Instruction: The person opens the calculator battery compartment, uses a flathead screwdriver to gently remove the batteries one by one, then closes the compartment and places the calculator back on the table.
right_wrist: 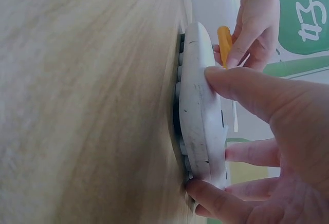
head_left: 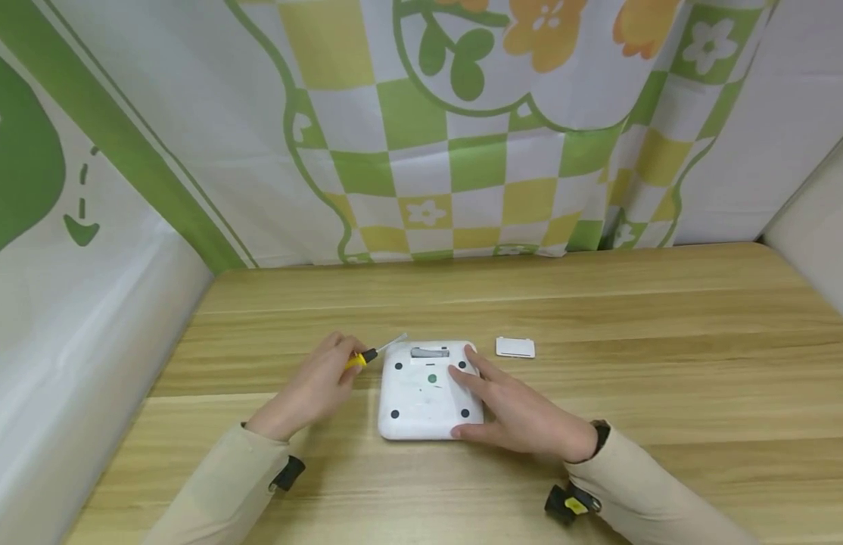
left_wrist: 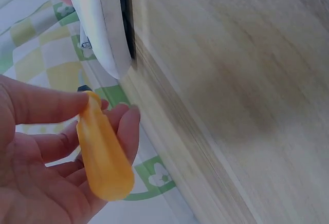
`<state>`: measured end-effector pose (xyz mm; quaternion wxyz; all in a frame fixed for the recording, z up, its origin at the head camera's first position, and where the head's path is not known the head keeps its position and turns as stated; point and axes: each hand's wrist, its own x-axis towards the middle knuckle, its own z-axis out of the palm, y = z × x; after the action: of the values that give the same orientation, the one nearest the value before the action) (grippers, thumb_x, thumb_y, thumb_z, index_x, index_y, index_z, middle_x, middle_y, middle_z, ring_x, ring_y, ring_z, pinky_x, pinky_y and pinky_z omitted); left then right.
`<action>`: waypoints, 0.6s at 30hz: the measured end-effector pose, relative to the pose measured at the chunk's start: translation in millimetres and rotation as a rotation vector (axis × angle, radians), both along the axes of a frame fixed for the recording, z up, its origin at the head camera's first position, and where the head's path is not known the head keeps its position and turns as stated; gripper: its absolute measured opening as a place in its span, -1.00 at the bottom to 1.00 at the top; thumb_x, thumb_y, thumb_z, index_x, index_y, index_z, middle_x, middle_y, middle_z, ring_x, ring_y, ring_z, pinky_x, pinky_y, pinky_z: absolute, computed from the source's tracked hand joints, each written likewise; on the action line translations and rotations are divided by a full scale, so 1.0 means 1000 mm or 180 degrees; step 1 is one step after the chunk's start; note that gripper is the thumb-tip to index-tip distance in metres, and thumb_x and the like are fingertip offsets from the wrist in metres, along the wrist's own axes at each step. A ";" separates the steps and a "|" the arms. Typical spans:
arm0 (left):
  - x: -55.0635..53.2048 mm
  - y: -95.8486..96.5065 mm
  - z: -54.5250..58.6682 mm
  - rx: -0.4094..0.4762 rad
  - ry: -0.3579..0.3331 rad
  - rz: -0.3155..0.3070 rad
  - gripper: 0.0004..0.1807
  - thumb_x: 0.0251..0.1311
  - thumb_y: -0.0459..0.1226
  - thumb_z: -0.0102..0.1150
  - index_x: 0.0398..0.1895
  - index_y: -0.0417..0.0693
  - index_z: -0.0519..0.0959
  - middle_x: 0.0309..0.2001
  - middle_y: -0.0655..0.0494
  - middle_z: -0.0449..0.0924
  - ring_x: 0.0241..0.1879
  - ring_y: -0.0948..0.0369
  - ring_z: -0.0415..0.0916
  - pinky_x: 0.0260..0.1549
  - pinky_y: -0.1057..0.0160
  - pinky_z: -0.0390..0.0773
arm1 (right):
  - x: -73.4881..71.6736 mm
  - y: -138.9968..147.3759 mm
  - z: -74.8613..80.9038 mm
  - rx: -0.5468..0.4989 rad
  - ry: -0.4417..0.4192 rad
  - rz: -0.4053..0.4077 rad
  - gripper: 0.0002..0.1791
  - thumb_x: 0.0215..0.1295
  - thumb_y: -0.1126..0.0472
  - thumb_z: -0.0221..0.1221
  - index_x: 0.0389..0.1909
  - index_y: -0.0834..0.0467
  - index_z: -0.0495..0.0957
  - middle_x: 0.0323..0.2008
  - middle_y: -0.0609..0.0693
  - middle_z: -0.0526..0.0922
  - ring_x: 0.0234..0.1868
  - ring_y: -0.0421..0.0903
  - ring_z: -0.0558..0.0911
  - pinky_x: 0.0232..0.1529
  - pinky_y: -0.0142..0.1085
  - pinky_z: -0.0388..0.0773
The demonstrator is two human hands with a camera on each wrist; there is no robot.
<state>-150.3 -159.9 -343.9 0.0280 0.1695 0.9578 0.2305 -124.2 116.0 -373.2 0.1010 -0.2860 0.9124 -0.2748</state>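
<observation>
A white calculator lies face down on the table, its keys showing underneath in the right wrist view. Along its far edge the battery slot is uncovered, with a grey battery inside. My left hand pinches the yellow handle of a screwdriver between thumb and fingers. The screwdriver's shaft points toward the calculator's far left corner. My right hand grips the calculator's right side, thumb at the near edge and fingers spread over its back and far corner.
A small white battery cover lies on the wooden table, right of the calculator. A patterned green, yellow and white curtain hangs behind the table's back edge. White sheeting borders the left side.
</observation>
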 end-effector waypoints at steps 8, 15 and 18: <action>0.001 0.000 0.004 0.0065 -0.0207 0.0213 -0.82 0.13 -0.42 0.14 -0.19 -0.29 0.49 -0.34 -0.02 0.45 -0.37 0.14 0.38 -0.40 0.19 0.45 | -0.001 0.000 0.000 -0.0016 0.0063 0.0024 -0.15 0.18 -0.09 0.29 0.40 0.22 0.23 0.47 0.33 -0.05 0.38 0.24 0.25 0.30 0.01 0.30; 0.001 -0.001 0.006 -0.0006 -0.0369 0.0447 -0.78 0.08 -0.35 0.17 -0.22 -0.27 0.45 -0.52 0.06 0.37 -0.52 0.17 0.30 -0.55 0.29 0.30 | 0.000 0.000 0.000 -0.0004 0.0025 0.0011 -0.15 0.18 -0.09 0.29 0.40 0.21 0.23 0.47 0.32 -0.06 0.38 0.24 0.25 0.29 0.01 0.31; 0.002 -0.002 0.006 -0.0097 -0.0385 0.0475 -0.77 0.10 -0.34 0.16 -0.19 -0.28 0.46 -0.55 0.07 0.36 -0.55 0.18 0.30 -0.58 0.29 0.29 | 0.000 0.000 0.001 0.0002 0.0003 -0.0002 -0.15 0.18 -0.09 0.29 0.40 0.21 0.23 0.48 0.31 -0.07 0.38 0.24 0.24 0.28 0.01 0.32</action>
<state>-148.2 -161.7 -337.9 0.0711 0.0829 0.9677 0.2272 -124.1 115.8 -372.4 0.1005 -0.2859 0.9126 -0.2745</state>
